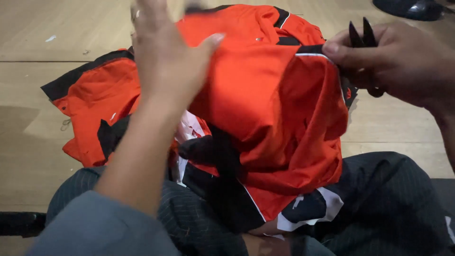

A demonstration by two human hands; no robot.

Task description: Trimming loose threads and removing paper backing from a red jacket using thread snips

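Carrier: the person's lap [379,189], in dark pinstriped trousers, over a wooden floor [47,132]; no bench in view.

Garment: orange garment [265,109] with black panels and white piping, bunched into a mound over the lap. Its far part spills off the lap's far-left edge onto the floor boards. The near hem with white and black patches hangs at the lap's near-right side.

Left hand: left hand [163,57] is raised above the garment's far-left part, fingers spread apart and blurred with motion, palm toward the cloth. It clamps nothing; I cannot tell whether the fingertips touch the fabric.

Right hand: right hand [393,61] is at the garment's far-right edge, thumb and fingers pinched together on the cloth beside the white-piped seam, with small black thread snips [362,38] gripped in the same hand, points up and away from the fabric.

Step in hand, as judged: turning and spreading the garment to check seams for loose threads.

Doing it well: flatten one panel at a time over the knee so a seam lies taut and readable; the mound hides most seams as it sits.

Snips handling: keeping the points turned away from the cloth while pulling seems sound; a snag on this smooth fabric would show.

Risk: the part on the floor may pick up the small white scraps [51,38] lying near the far-left boards.

Other: a dark shoe [412,8] sits at the far-right corner of the floor.
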